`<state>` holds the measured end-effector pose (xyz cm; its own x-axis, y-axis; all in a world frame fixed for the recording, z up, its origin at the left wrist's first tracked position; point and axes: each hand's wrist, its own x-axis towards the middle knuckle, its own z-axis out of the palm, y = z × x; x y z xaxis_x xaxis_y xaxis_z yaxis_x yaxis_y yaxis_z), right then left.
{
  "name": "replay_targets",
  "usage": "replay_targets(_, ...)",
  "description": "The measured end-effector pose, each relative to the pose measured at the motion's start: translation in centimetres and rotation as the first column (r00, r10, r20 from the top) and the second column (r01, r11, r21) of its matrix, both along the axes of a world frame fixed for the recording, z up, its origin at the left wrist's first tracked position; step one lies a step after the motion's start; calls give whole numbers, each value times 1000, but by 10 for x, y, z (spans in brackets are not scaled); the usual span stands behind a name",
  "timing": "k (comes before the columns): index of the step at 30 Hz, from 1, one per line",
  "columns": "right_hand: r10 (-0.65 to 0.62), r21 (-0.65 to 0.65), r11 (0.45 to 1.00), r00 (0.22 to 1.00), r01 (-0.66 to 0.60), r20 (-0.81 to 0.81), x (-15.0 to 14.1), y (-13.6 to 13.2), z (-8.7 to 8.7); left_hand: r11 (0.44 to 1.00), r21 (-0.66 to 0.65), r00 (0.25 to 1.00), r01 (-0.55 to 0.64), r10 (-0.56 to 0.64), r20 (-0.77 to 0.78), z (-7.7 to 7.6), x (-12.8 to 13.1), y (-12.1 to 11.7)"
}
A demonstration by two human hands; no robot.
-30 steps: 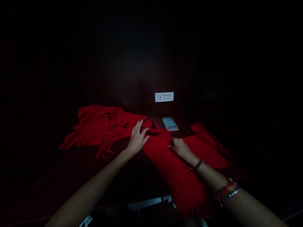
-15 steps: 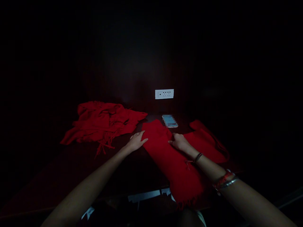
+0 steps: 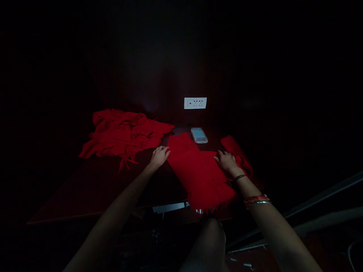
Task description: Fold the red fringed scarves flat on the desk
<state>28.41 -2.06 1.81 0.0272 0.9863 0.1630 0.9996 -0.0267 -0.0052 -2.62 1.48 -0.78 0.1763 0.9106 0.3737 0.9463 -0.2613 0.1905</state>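
A red fringed scarf [image 3: 195,170] lies bent on the dark table, its fringed end hanging over the front edge near my knee. My left hand [image 3: 160,155], a ring on one finger, rests at the scarf's left edge with thumb and fingertips touching it. On the right part of the cloth, my right hand [image 3: 227,161] lies flat, fingers spread. Beyond it, a rolled or folded red part [image 3: 236,151] runs back along the right side; whether it belongs to the same scarf I cannot tell. Bracelets circle the right wrist and forearm.
A heap of crumpled red fringed cloth [image 3: 124,132] sits at the left of the table [image 3: 85,189]. Behind the scarf lies a phone [image 3: 199,135] with a blurred screen. A white socket plate [image 3: 195,103] is on the dark wall. Small white scraps [image 3: 247,265] lie on the floor.
My right hand has moved right and flattened out on the scarf, whose near part now spreads wider to the right. The view has tilted down a little. My left hand stays at the left edge.
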Motion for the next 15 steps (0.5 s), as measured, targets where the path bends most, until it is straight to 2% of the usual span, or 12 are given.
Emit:
replay_targets(4, -11, 144, 989, 1000, 13, -15, -2, -11, -14, 1000, 5, 1000, -4, 4, 0, -2, -2, 2)
replay_targets(8, 6, 203, 979, 1000, -1, -23, -5, -12, -7, 1000, -4, 1000, 4, -3, 11, -3, -2, 2)
replay_targets(11, -13, 296, 955, 1000, 19, -24, -6, -16, 0, 1000, -5, 1000, 4, -3, 27, -3, -1, 1)
replay_targets(15, -74, 378, 922, 997, 83, -39, -6, -19, 2, 993, 117, 993, 25, -38, 114, 1, 0, -2)
